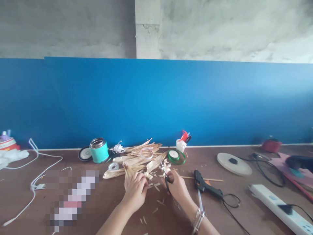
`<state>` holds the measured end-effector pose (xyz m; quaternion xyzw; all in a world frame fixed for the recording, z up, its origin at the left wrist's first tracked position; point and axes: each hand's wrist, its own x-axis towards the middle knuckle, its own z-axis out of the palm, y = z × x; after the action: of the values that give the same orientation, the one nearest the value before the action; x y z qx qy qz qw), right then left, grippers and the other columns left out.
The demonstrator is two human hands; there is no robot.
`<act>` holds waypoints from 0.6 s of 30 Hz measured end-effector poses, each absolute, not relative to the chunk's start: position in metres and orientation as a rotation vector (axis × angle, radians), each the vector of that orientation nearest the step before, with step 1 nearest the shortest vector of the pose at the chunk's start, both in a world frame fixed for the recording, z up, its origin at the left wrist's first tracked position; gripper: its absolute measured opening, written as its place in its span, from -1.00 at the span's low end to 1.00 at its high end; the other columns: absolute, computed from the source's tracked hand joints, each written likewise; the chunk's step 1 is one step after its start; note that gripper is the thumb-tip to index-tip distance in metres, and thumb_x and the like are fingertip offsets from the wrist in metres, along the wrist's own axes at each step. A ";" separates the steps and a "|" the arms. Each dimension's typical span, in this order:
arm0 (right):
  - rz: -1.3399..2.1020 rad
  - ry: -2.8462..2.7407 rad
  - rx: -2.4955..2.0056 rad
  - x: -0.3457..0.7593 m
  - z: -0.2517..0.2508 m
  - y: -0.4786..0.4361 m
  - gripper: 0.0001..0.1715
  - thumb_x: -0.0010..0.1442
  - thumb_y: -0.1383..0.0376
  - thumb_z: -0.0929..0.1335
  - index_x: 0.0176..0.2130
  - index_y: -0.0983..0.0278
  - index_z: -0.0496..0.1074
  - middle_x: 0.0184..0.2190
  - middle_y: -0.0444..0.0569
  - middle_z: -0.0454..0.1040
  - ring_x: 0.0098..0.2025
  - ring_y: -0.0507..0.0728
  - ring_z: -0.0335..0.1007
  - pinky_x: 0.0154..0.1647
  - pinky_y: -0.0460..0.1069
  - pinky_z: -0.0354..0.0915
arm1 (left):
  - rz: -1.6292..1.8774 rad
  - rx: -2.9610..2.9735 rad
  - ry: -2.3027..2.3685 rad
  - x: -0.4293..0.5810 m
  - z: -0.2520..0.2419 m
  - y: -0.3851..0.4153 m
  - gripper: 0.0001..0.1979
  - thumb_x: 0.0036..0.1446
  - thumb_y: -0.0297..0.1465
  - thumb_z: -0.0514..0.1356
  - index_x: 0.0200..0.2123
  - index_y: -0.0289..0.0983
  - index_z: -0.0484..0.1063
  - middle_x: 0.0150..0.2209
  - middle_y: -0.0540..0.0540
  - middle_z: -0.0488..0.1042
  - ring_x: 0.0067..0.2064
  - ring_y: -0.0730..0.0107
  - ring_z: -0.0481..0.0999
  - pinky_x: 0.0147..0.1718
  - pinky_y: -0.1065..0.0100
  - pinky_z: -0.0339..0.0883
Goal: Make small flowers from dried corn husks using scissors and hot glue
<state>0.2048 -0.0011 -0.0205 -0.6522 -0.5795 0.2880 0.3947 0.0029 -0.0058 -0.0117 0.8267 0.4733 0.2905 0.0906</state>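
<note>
My right hand point(175, 183) is closed round the black handles of a pair of scissors point(164, 169), whose blades point up and away over the table. To its left, my left hand point(136, 190) has its fingers curled on a dried corn husk point(128, 171), which sticks out beyond the knuckles; its fingertips are partly hidden. More dried husks point(139, 150) lie in a loose pile just beyond both hands. Small cut scraps point(156, 186) are scattered between and in front of the hands. A pinkish ring-shaped roll point(146, 153) rests on the pile, and a clear tape roll point(113, 166) lies at its left.
Beyond my right hand are a green ribbon spool point(173, 154) and a white cup of tools point(181, 146). A black glue gun point(207, 185), a round turntable point(234, 164) and a power strip point(281, 209) lie rightward. A turquoise flask point(99, 151) stands left, near white cables point(36, 178).
</note>
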 end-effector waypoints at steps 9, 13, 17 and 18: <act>0.647 -1.558 -1.614 0.201 -0.008 -0.007 -0.94 -0.06 0.32 0.31 -0.44 0.22 0.34 -0.71 -0.24 0.30 -0.65 0.03 0.24 -0.59 -0.13 0.05 | 0.933 2.526 1.630 0.000 -0.011 -0.006 -0.82 0.06 -0.60 0.04 -0.45 -0.25 0.36 -0.28 -0.12 0.42 -0.10 0.15 0.37 -0.08 0.06 0.23; 0.627 -1.510 -1.603 0.204 -0.009 -0.005 -0.91 -0.02 0.27 0.31 -0.43 0.23 0.36 -0.67 -0.18 0.38 -0.60 0.06 0.26 -0.56 -0.12 0.08 | 0.946 2.423 1.892 -0.005 -0.014 -0.002 -0.77 0.02 -0.64 0.04 -0.38 -0.26 0.41 -0.25 -0.15 0.42 -0.06 0.09 0.35 -0.15 0.11 0.28; 0.663 -1.467 -1.486 0.206 -0.011 -0.003 -0.81 -0.03 0.24 0.34 -0.34 0.26 0.38 -0.53 -0.10 0.48 -0.51 0.08 0.32 -0.49 -0.11 0.15 | 0.977 2.498 1.757 -0.002 -0.012 -0.003 -0.59 -0.04 -0.70 0.01 -0.22 -0.20 0.46 -0.17 -0.14 0.42 -0.02 0.11 0.34 -0.08 0.08 0.28; 0.706 -1.462 -1.444 0.206 -0.012 -0.002 -0.77 -0.03 0.23 0.34 -0.31 0.27 0.39 -0.52 -0.10 0.49 -0.50 0.08 0.33 -0.49 -0.11 0.16 | 0.965 2.544 1.669 0.000 -0.012 -0.005 -0.56 -0.05 -0.70 0.02 -0.20 -0.18 0.48 -0.14 -0.13 0.42 0.00 0.11 0.33 -0.04 0.04 0.26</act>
<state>0.2057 -0.0023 -0.0122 -0.5883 -0.5953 0.2874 0.4658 0.0000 -0.0045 -0.0117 0.7967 0.5227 0.3023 -0.0253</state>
